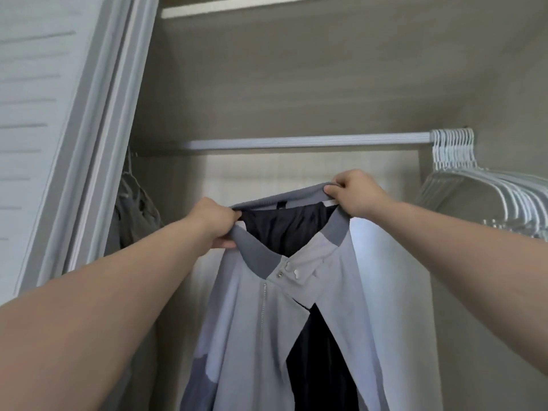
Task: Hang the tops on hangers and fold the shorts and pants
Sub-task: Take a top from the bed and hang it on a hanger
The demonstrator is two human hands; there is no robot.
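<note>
A light grey jacket (252, 315) with a darker grey ribbed collar, a front zip and a black lining hangs in front of me inside the closet. My left hand (215, 222) grips the left side of its collar. My right hand (355, 192) pinches the right side of the collar, where a thin white piece of a hanger (331, 203) shows beside my fingers. The rest of that hanger is hidden inside the jacket. Both hands hold the jacket below the closet rail (296, 142).
Several empty white hangers (462, 161) crowd the right end of the rail. A dark grey garment (135, 215) hangs at the far left, beside the white louvred closet door (38, 114). A shelf (237, 7) runs above the rail.
</note>
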